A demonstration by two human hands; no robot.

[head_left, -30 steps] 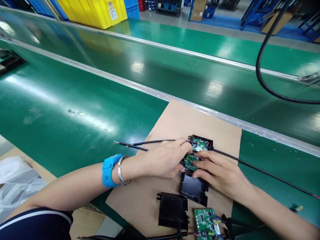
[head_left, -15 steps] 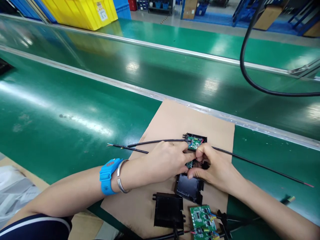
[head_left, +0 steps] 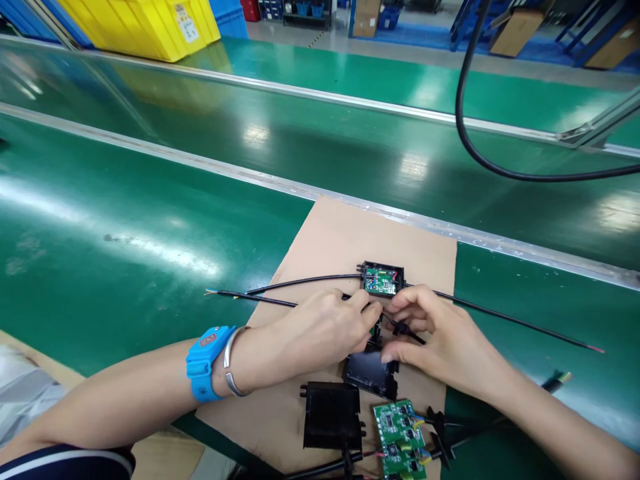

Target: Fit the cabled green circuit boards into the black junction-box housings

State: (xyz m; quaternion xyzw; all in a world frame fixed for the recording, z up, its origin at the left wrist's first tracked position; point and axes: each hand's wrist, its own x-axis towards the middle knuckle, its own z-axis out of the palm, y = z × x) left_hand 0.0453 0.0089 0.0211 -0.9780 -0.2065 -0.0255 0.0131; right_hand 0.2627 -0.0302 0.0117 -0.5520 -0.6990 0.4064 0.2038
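Observation:
My left hand (head_left: 333, 323), wearing a blue wrist strap and a silver bangle, is closed at the edge of a small green circuit board (head_left: 377, 329), mostly covered by its fingers. Close on the right, my right hand (head_left: 430, 327) curves round a short black cable with a grommet (head_left: 401, 328); its thumb and forefinger are apart. The thumb tip is at a black plastic case (head_left: 371, 373) below the board. Just beyond both hands lies another black case (head_left: 367, 265) with a green circuit board (head_left: 381, 281) inside and cables leaving both sides.
A cardboard sheet (head_left: 340, 233) lies under the work on the green bench (head_left: 125, 200). Nearer me are a closed black case (head_left: 331, 415) and larger green boards (head_left: 400, 433) with wires. A metal rail (head_left: 240, 175) runs behind; a yellow bin (head_left: 135, 27) stands at back left. A black cable (head_left: 465, 127) hangs at right.
My right hand's thumb and forefinger have spread from their pinch, and the cable with the grommet shows more clearly. My left hand has drawn slightly away from the far case. The whole view has shifted.

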